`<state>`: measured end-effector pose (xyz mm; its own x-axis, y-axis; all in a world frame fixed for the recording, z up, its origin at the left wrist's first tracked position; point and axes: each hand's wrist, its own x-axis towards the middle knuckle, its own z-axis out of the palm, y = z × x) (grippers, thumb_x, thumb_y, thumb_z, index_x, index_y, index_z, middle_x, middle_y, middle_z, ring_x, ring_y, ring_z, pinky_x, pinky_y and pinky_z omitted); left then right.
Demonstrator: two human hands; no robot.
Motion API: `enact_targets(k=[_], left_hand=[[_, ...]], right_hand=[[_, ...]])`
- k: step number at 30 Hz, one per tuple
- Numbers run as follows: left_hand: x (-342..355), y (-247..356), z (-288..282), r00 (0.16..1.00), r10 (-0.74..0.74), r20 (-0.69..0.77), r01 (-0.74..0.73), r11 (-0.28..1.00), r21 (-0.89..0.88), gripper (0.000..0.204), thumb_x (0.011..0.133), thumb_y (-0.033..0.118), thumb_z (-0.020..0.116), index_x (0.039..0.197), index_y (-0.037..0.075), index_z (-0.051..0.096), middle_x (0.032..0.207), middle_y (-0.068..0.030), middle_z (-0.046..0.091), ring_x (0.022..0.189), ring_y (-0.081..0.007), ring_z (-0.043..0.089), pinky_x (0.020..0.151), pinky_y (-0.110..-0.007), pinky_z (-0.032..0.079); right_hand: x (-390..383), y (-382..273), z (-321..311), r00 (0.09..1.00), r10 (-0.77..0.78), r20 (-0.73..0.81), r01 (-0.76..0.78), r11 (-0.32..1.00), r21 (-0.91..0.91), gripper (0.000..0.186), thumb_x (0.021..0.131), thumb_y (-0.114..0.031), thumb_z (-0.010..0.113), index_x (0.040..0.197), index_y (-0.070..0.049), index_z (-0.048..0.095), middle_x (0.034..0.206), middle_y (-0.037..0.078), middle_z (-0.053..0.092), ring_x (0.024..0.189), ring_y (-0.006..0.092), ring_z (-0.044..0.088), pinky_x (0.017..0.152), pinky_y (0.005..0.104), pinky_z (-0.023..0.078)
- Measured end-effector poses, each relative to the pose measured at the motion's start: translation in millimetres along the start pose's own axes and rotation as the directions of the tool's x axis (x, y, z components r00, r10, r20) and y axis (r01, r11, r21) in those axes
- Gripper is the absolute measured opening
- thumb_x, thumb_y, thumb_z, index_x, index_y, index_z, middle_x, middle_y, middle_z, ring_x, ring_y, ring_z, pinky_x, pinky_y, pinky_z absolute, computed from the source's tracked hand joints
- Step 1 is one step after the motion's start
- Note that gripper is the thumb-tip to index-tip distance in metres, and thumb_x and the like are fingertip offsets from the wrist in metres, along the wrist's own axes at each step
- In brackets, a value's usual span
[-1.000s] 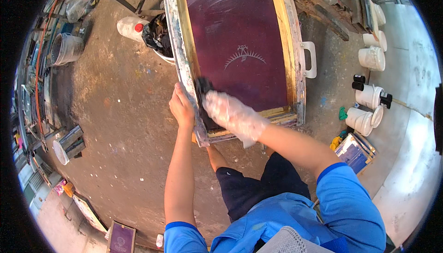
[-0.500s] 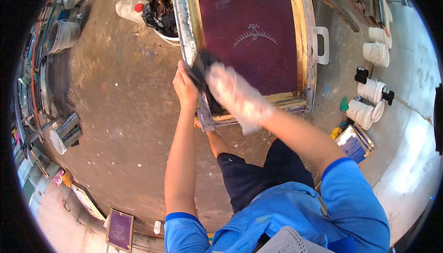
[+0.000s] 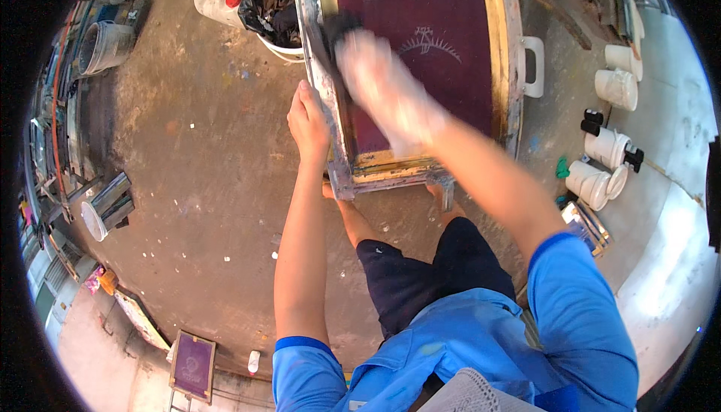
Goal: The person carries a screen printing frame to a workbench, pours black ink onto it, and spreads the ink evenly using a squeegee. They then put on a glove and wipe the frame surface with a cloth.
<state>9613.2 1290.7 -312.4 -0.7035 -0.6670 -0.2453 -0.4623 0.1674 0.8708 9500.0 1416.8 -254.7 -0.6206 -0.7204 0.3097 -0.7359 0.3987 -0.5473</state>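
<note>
A screen-printing screen (image 3: 409, 104) with dark purple mesh and a yellowish wooden frame rests on a paint-stained stand (image 3: 342, 175) in front of me. A pale crescent-like emblem (image 3: 426, 42) shows on the mesh. My right hand (image 3: 383, 85), in a whitish, translucent glove and smeared by motion, presses a black cloth (image 3: 340, 27) against the screen's left inner border. My left hand (image 3: 308, 123) is bare and curled at the stand's left outer rail; some of its fingers are hidden.
A white bin (image 3: 282, 50) lined with a black bag stands beyond the left rail, beside a white jug (image 3: 218, 3) with a red cap. White buckets (image 3: 589, 184) line the right wall. Another purple screen (image 3: 193, 367) leans at lower left. A white handle (image 3: 533, 66) juts from the stand's right side.
My right hand has slid the black cloth away from me along the screen's left border. My left hand stays at the left rail. The whole view has shifted slightly.
</note>
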Motion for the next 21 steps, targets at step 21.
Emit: enact_targets(k=[21], left_hand=[[-4,9,-2,0.999,0.036,-0.037,-0.031,0.991,0.126,0.051,0.102,0.043,0.035,0.103,0.0,0.063,0.087,-0.021,0.068,0.085,-0.0401,0.065,0.074,-0.046,0.047]], right_hand=[[-100,57,-140,0.868,0.071,0.492,0.221,0.832,-0.51,0.016,0.086,-0.012,0.056,0.099,-0.006,0.063,0.091,0.014,0.066,0.085,0.0308,0.064,0.078,0.0431,0.052]])
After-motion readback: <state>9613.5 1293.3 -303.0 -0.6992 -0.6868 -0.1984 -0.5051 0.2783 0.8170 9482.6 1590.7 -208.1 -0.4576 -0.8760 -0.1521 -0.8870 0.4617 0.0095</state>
